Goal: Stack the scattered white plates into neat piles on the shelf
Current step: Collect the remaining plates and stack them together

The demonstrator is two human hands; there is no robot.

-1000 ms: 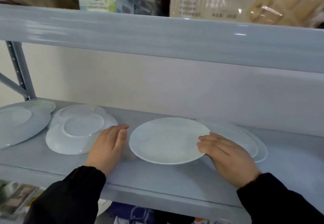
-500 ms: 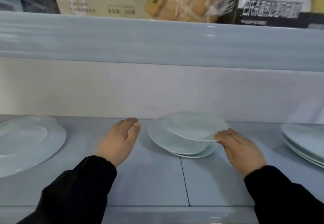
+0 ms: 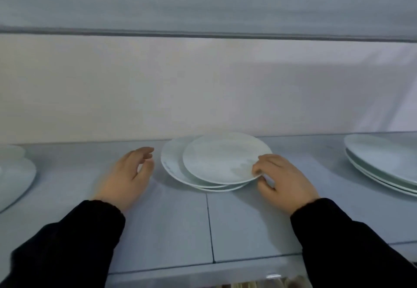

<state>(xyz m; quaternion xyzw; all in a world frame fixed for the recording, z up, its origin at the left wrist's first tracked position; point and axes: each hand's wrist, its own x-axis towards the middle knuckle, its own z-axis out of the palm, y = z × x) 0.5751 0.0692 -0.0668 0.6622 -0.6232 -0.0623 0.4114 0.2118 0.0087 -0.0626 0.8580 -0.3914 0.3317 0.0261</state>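
Lowered, top plate (image 3: pixel 222 158) meets pile (image 3: pixel 172 167) — right hand (image 3: pixel 284 181) pinching.

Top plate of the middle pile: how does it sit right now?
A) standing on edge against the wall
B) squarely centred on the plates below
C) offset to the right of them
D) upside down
C: the top plate lies offset to the right of the plates below, the right hand pinching its right rim.
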